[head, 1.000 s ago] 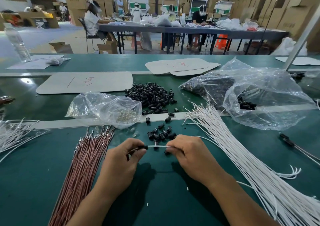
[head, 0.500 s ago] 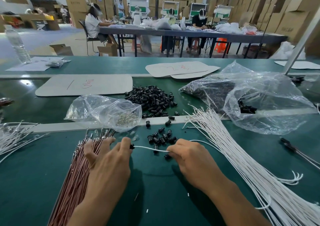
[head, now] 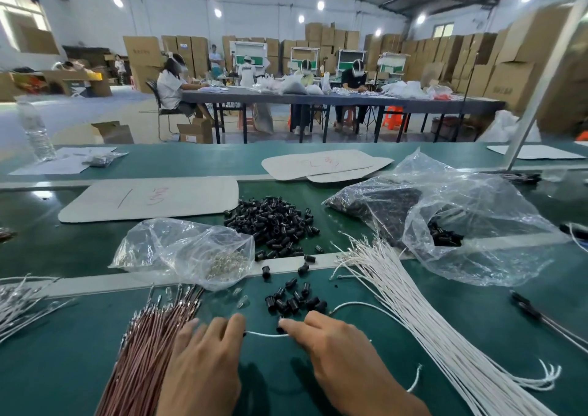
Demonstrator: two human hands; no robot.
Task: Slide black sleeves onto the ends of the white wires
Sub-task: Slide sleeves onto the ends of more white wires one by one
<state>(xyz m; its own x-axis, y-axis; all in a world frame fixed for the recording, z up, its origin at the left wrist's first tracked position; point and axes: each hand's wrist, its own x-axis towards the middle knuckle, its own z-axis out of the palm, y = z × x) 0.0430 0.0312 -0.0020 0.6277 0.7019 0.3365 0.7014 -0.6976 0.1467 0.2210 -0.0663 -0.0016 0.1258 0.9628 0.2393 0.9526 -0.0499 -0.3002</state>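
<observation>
The left hand (head: 206, 361) is lying flat, fingers spread, over the bundle of reddish-brown wires (head: 149, 345); a small black sleeve (head: 245, 333) is sitting at its forefinger, on the thin white wire (head: 265, 334). The right hand (head: 337, 348) is pinching that wire's other stretch against the green counter (head: 63, 368). The sleeve is looking barely seated, so a tug is likely to slip it off.

green bench (head: 366, 393) – white wires (head: 426, 326), black sleeves (head: 273, 221), bags (head: 178, 250)

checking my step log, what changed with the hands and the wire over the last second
The left hand opened from a pinch and moved left, fingers now spread over the brown wires. The right hand keeps its grip on the white wire. The loose black sleeves and bags stayed put.
</observation>
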